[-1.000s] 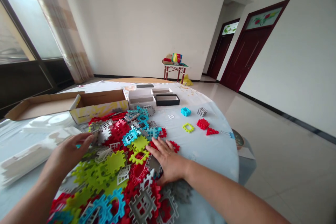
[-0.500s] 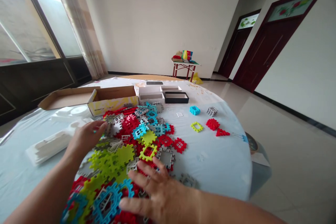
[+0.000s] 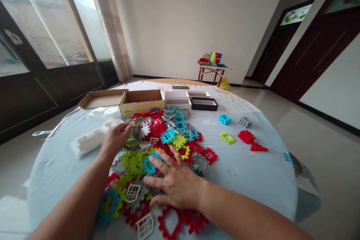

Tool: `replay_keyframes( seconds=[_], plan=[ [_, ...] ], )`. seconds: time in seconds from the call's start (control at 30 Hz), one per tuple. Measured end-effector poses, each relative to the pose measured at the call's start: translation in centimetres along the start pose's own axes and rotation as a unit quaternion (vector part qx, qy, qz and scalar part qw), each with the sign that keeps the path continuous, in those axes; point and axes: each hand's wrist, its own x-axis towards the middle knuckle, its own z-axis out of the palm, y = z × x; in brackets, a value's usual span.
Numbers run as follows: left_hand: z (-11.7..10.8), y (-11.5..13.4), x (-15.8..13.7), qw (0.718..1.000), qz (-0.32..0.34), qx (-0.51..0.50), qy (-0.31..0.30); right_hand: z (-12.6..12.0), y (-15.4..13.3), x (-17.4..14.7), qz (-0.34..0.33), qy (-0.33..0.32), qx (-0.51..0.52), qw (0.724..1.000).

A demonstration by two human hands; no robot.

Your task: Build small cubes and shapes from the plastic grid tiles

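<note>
A heap of interlocking plastic building pieces point(image 3: 157, 127) in red, lime, blue and grey spreads over the table's middle. My right hand point(image 3: 176, 182) lies palm down on the heap with fingers spread. Under its fingertips is a blue frame piece point(image 3: 149, 164), partly hidden. My left hand point(image 3: 116, 138) rests at the heap's left edge, its fingers loosely bent and apart, with nothing visible in them. Near my right hand lie a white arched window piece point(image 3: 132, 192), another white window piece point(image 3: 145, 226) and a red piece with a large opening point(image 3: 160, 220).
Behind the heap stand an open cardboard box point(image 3: 142, 109), white trays point(image 3: 177, 102) and a black tray point(image 3: 204, 104). White plastic packaging point(image 3: 89, 142) sits left. To the right are a blue stack point(image 3: 224, 119), grey stack point(image 3: 245, 121), red stack point(image 3: 246, 137), lime frame point(image 3: 227, 137) and red triangle point(image 3: 258, 147).
My right hand has pushed forward over the heap, and a blue frame piece has shifted away from me. White window pieces now show at the front. The camera view has swung left.
</note>
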Motion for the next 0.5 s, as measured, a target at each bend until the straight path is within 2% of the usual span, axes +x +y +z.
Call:
replay_keyframes(
  seconds=[0.13,0.27,0.37,0.5],
  plan=[
    [-0.3,0.2,-0.1,0.998,-0.023,-0.052,0.017,-0.8,-0.1,1.8,0.022,0.008,0.017,1.0],
    [-1.0,0.8,-0.1,0.995,-0.034,-0.093,0.025,-1.0,-2.9,4.1,-0.066,0.014,0.011,0.998],
    [-1.7,1.4,-0.2,0.993,-0.037,-0.109,0.028,0.4,-4.8,6.1,-0.146,0.002,-0.003,0.989],
    [-2.5,1.8,-0.2,0.992,-0.032,-0.117,0.025,2.3,-5.0,7.6,-0.168,-0.023,-0.027,0.985]
  ],
)
